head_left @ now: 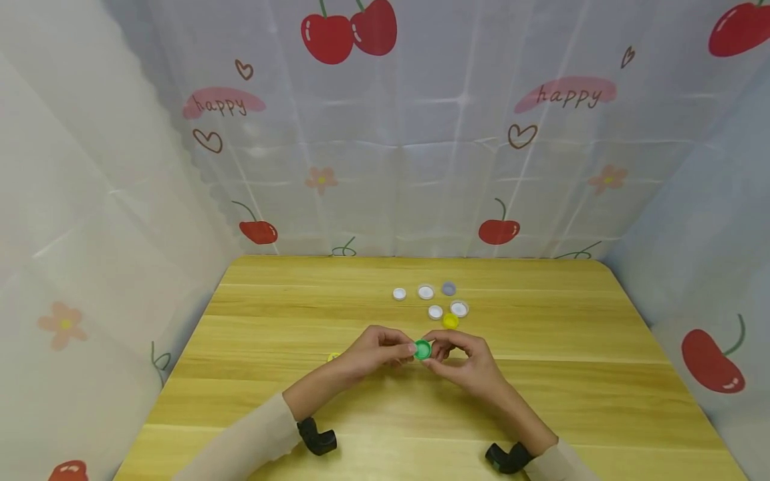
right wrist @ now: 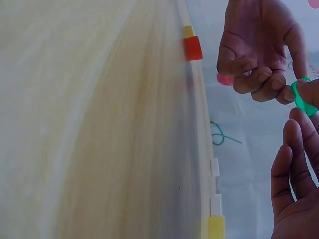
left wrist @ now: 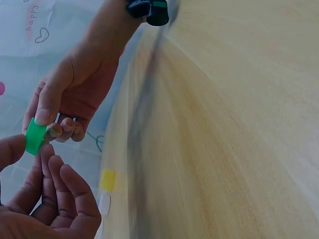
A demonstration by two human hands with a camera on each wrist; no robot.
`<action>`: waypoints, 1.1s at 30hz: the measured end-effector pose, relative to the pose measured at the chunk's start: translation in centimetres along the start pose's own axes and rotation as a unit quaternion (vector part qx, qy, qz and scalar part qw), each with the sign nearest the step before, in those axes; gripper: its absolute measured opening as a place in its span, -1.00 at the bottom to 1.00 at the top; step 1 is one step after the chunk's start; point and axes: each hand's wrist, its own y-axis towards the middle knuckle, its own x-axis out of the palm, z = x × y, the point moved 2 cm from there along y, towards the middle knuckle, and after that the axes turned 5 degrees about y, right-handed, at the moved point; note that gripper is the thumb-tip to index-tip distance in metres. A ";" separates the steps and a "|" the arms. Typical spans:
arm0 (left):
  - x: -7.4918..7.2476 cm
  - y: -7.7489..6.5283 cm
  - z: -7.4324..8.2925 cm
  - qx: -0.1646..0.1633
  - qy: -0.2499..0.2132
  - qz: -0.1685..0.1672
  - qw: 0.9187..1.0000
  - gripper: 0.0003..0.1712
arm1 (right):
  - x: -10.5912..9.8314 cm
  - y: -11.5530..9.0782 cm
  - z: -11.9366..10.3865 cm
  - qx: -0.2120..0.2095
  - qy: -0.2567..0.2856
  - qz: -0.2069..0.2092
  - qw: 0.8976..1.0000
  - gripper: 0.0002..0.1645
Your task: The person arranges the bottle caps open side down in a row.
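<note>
A small green bottle cap is held just above the table between my two hands, its hollow side showing in the head view. My left hand pinches its left edge between thumb and fingers. From the other side, my right hand grips the rim with thumb and fingertips. Edge-on, the green cap also appears in the left wrist view. In the right wrist view, fingers partly cover the cap.
Beyond the hands lie a yellow cap, a grey cap and several white caps. Another yellow cap peeks out behind the left forearm. A red cap shows in the right wrist view. Printed curtains surround the wooden table.
</note>
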 end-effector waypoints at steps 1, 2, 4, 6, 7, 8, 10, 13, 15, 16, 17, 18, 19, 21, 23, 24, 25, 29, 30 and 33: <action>0.0 0.0 0.0 0.001 -0.001 -0.001 1.000 -0.67 | 0.0 0.0 0.0 -0.001 0.000 0.000 1.000 -0.56; 0.0 0.0 0.0 0.002 -0.001 -0.001 1.000 -0.67 | 0.0 0.0 0.1 0.000 -0.001 0.000 1.000 -0.56; 0.0 -0.1 0.0 0.004 0.000 -0.002 1.000 -0.66 | 0.0 -0.1 0.2 0.001 -0.002 0.001 1.000 -0.56; -0.1 -0.2 0.0 0.010 0.006 0.000 1.000 -0.68 | 0.0 -0.1 0.2 0.006 -0.001 0.002 1.000 -0.56; -0.1 -0.2 0.1 0.017 0.020 0.003 1.000 -0.70 | 0.0 -0.2 0.3 0.008 0.000 0.003 1.000 -0.55; -0.2 -0.3 0.1 0.028 0.039 0.009 0.999 -0.72 | 0.1 -0.2 0.3 0.009 0.001 0.004 1.000 -0.54; -0.3 -0.4 0.3 0.058 0.084 0.023 0.994 -0.77 | 0.1 -0.3 0.4 0.013 0.006 0.005 1.000 -0.51; -0.5 -0.6 0.5 0.116 0.170 0.052 0.977 -0.82 | 0.1 -0.4 0.5 0.021 0.015 0.007 1.000 -0.49; -0.6 -0.7 0.8 0.164 0.220 0.067 0.959 -0.83 | 0.1 -0.4 0.6 0.036 0.025 0.008 0.999 -0.53; -0.6 -0.8 0.9 0.191 0.250 0.075 0.946 -0.84 | 0.1 -0.4 0.7 0.050 0.036 0.007 0.998 -0.57; -0.6 -0.8 1.1 0.224 0.286 0.085 0.928 -0.84 | 0.0 -0.4 0.8 0.066 0.054 0.000 0.996 -0.63; -0.6 -0.9 1.3 0.258 0.328 0.095 0.904 -0.83 | 0.0 -0.4 1.0 0.083 0.077 -0.011 0.993 -0.70; -0.6 -1.0 1.4 0.291 0.368 0.105 0.877 -0.83 | 0.0 -0.3 1.1 0.102 0.104 -0.022 0.989 -0.75; -0.5 -1.2 1.7 0.353 0.444 0.126 0.814 -0.80 | 0.0 -0.2 1.3 0.135 0.162 -0.047 0.976 -0.72; -0.3 -1.4 1.8 0.398 0.498 0.140 0.757 -0.77 | 0.0 -0.1 1.5 0.157 0.211 -0.070 0.962 -0.63; -0.2 -1.4 1.9 0.413 0.516 0.144 0.736 -0.76 | 0.0 -0.1 1.5 0.165 0.225 -0.076 0.957 -0.60; -0.1 -1.4 1.9 0.425 0.527 0.145 0.721 -0.75 | 0.0 0.0 1.6 0.169 0.233 -0.080 0.954 -0.59; 0.2 -1.3 1.9 0.444 0.546 0.151 0.694 -0.74 | 0.1 0.1 1.5 0.184 0.231 -0.086 0.952 -0.62; 0.3 -1.3 1.9 0.445 0.546 0.151 0.693 -0.74 | 0.1 0.1 1.5 0.185 0.227 -0.086 0.952 -0.63; 0.4 -1.4 2.0 0.447 0.543 0.151 0.695 -0.75 | 0.2 0.0 1.5 0.185 0.219 -0.083 0.954 -0.62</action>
